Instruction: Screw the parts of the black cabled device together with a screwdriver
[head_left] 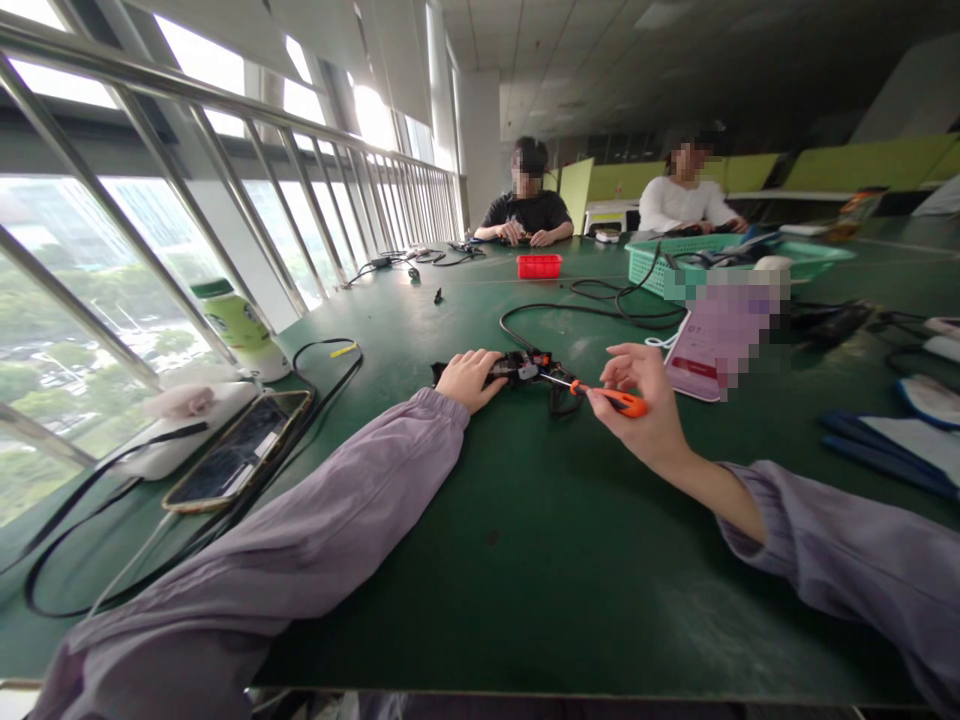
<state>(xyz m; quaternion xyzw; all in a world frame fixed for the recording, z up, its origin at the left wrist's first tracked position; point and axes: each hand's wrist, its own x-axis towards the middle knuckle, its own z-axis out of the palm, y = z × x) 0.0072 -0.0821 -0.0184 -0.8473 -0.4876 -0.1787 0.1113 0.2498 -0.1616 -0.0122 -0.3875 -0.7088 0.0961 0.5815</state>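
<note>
My left hand [471, 378] is closed over a black handheld device [517, 367] and presses it down on the green table [480, 580]. Dark and reddish parts show at the device's right end, but its exact kind is unclear. An orange-and-black screwdriver [628, 403] is gripped in my right hand [645, 400], between thumb and fingers. Its metal shaft points left, with the tip at the device's right end; whether it sits in a screw is too small to see. A black cable [517, 312] lies behind the device.
On the left are a phone [238, 452], a white box [195, 425], a green-and-white bottle [238, 330] and looping cables. A pink-screened phone [697, 365] leans before a green basket [649, 265]. Farther back are a small red bin [538, 266] and two people seated. Metal railing runs along the left.
</note>
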